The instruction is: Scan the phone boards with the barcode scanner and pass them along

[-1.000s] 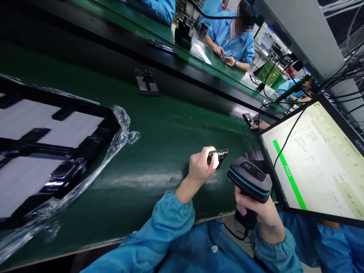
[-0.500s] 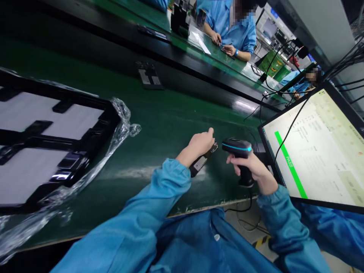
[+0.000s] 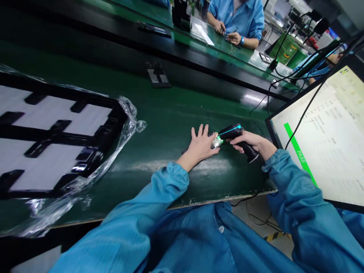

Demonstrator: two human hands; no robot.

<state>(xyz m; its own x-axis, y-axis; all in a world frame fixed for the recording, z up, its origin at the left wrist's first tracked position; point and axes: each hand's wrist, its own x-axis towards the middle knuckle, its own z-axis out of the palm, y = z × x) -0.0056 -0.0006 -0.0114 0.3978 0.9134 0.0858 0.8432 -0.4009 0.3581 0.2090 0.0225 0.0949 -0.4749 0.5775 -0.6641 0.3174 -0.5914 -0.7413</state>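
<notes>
My left hand (image 3: 200, 147) lies with fingers spread over a dark phone part on the green bench. Most of that part is under the palm; its top end (image 3: 216, 141) shows by the thumb and index finger, lit bright by the scanner. In my right hand (image 3: 250, 141) is a black barcode scanner (image 3: 231, 132) with a blue light strip, gripped by its handle. The scanner's head tilts down and left, close to the lit end of the phone part.
A large black tray (image 3: 93, 140) with white areas and clear wrap covers the left. Another phone part (image 3: 157, 76) lies at the rear. On the right a monitor (image 3: 327, 140) shows "PASS". Cables hang near it. A person (image 3: 237, 22) works across the bench.
My left hand has flattened and spread its fingers over the phone part. The scanner in my right hand has moved left and tipped toward the part, whose end is now lit.
</notes>
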